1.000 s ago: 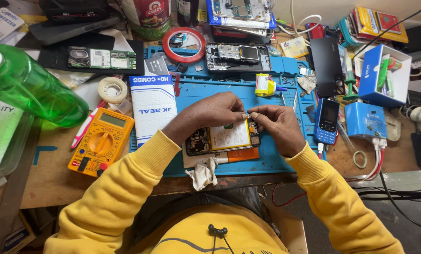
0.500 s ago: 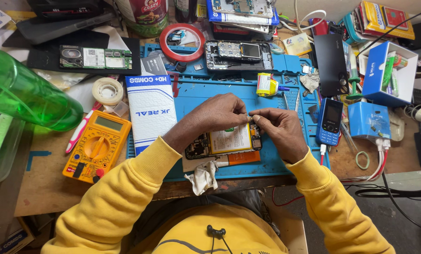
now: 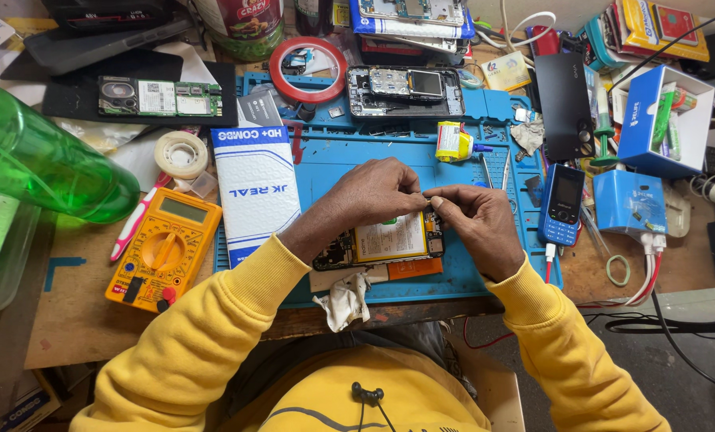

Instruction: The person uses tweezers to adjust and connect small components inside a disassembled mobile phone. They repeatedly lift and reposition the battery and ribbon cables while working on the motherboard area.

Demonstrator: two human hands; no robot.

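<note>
An opened phone (image 3: 389,240) with a pale battery showing lies on the blue work mat (image 3: 349,160). My left hand (image 3: 373,192) and my right hand (image 3: 473,220) meet just above its top right corner. The fingertips of both pinch a tiny part that I cannot make out. Both arms wear yellow sleeves. A crumpled white cloth (image 3: 343,300) lies at the mat's front edge under my left forearm.
A yellow multimeter (image 3: 165,248), a white and blue box (image 3: 255,188), a tape roll (image 3: 181,154) and a green bottle (image 3: 41,160) lie left. A second opened phone (image 3: 405,90), red tape ring (image 3: 305,70) and glue bottle (image 3: 452,140) sit behind. A blue keypad phone (image 3: 562,204) and blue boxes (image 3: 653,120) stand right.
The hands stay pinched together over the phone's top right corner. The view has shifted slightly; nothing else has visibly moved.
</note>
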